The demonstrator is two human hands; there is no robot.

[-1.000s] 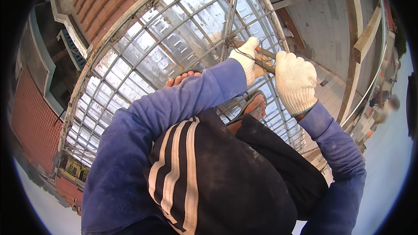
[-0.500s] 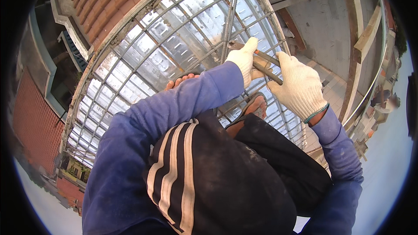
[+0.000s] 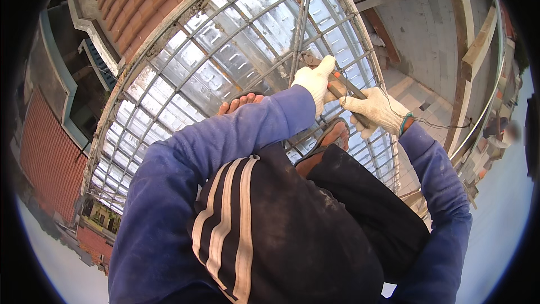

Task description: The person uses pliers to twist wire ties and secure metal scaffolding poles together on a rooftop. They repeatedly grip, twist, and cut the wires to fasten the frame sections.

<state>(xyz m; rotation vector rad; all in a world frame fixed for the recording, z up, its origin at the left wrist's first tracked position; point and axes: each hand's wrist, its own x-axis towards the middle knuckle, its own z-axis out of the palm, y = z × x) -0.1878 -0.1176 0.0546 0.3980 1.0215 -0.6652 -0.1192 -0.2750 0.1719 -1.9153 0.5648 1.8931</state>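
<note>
My left hand, in a white knit glove, is closed around the pincers just behind their jaws, its thumb raised along the tool. Orange marks show on the handles, which spread toward my right hand. That hand, gloved too, is closed around the handle end, its thumb pointing left. Thin dark tie wire trails out to the right from it; whether the fingers pinch the wire is hard to see. Below the hands lies a rebar grid, where doubled bars cross near the jaws.
Shiny ribbed metal sheets lie under the grid. My sandalled foot and the toes of the other rest on it. Tiled roofing borders the upper left; wooden beams stand at right. Another person is far right.
My right hand has shifted down and turned, its fingers now curled further around the handle end. Loose wire strands now show beside it. My left hand stays nearly where it was.
</note>
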